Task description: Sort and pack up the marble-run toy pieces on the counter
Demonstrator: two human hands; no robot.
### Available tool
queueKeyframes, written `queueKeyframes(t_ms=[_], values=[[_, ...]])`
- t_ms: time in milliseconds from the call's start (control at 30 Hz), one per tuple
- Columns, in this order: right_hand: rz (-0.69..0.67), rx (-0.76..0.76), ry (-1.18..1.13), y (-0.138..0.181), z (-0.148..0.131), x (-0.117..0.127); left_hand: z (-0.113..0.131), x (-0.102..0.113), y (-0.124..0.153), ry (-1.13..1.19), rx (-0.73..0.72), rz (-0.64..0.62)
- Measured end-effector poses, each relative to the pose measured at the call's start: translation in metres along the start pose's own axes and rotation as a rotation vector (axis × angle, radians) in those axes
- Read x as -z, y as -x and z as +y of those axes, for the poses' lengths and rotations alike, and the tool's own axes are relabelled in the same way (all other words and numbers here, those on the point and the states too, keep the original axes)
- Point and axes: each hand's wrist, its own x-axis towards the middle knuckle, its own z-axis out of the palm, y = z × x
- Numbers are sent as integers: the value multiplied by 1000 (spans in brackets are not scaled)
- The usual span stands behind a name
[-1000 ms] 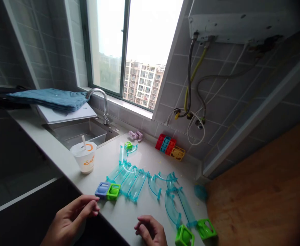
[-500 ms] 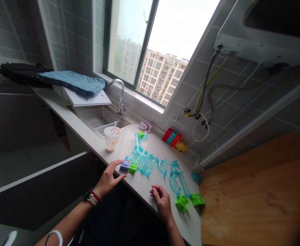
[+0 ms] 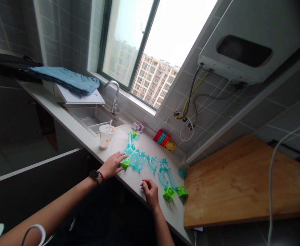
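My left hand (image 3: 113, 164) reaches over the counter's front edge, thumb on the near side and fingers on the far side of a purple block, closed around it. Only a sliver of that block shows under the hand. Against it sits a green cube block (image 3: 125, 163), close to my fingertips. Right beside the cube lie translucent teal track pieces (image 3: 139, 162), joined side by side. My right hand (image 3: 150, 193) rests near the counter edge with its fingers curled in and nothing visible in them. Curved teal track (image 3: 162, 176) and another green cube (image 3: 168, 193) are to its right.
A lidded drink cup with a straw (image 3: 106, 136) stands by the sink (image 3: 88, 118). Red, blue and yellow blocks (image 3: 164, 140) line the wall. Light purple pieces (image 3: 138, 127) lie behind the track. A wooden board (image 3: 224, 181) leans at the right.
My left hand has moved forward over the purple block, which it now mostly covers. The right hand stays curled by the edge. The view has shifted to the right.
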Motion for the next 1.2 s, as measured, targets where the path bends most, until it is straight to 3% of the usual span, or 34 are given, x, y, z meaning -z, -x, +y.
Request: queueKeyframes(t_ms=[367,667,1000,1200], values=[[5,22,2,-4,1,-2,-3,0,-11,42,-88,-53],[-22,70,172,-8,3,-3,-2,-10,-9,-9,-43,-97],[-148,377,612,-52,-17,-49,5,-14,-7,-58,-31,-116],[-248,419,740,-76,-7,-61,10,-12,-3,-45,-1,-96]])
